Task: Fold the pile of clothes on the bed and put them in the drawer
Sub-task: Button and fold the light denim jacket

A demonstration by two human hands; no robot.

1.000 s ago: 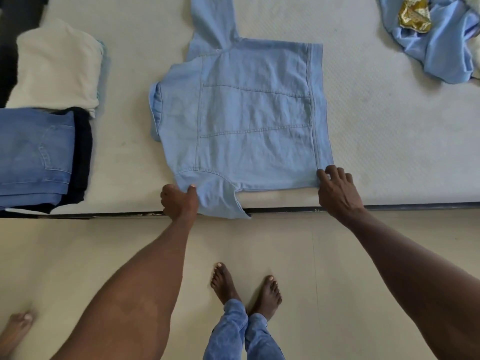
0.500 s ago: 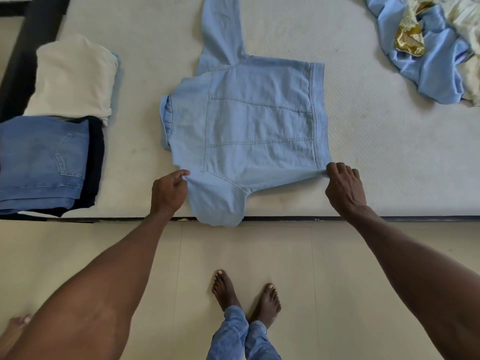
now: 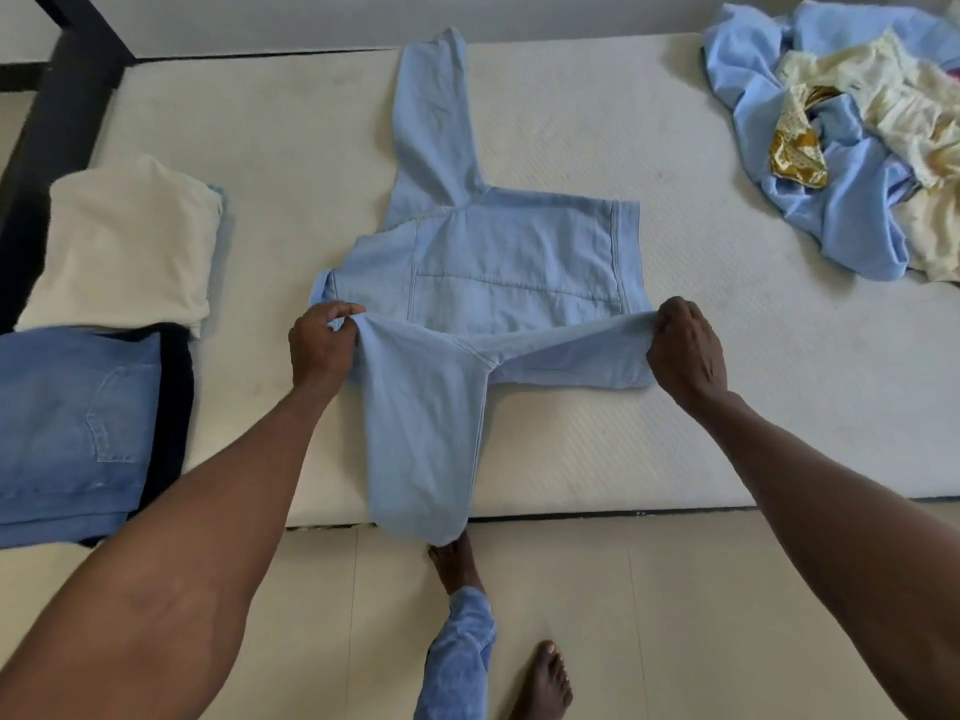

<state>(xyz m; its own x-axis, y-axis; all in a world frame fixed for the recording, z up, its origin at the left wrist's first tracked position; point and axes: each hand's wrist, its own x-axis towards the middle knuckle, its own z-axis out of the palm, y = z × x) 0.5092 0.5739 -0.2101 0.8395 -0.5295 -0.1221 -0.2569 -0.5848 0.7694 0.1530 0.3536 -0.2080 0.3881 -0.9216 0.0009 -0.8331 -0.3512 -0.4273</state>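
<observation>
— Across the middle of the bed (image 3: 623, 449), the pale blue jacket (image 3: 519, 252) lies back up, its near side lifted off the mattress. What worries you?

— The fold is half made. Both hands hold the raised edge in the air, and nothing pins the flat part, so I judge a hard pull toward the far edge could drag the whole jacket and skew it.

— And the sleeves?

— One sleeve (image 3: 436, 106) stretches toward the far edge. The other sleeve (image 3: 421, 449) hangs from the lifted fold over the near edge; it could bunch under the fold or stick out of it.

— The grips themselves?

— The left hand (image 3: 319, 345) pinches the collar end between thumb and fingers. The right hand (image 3: 685, 350) is clenched round the hem corner. If either slips, that end drops and the crease goes crooked.

— Anything nearby at risk?

— Folded jeans (image 3: 72, 423) and a cream top (image 3: 124, 241) sit at the left end, the loose pile (image 3: 841, 200) at the far right corner, all well apart from the jacket.
</observation>
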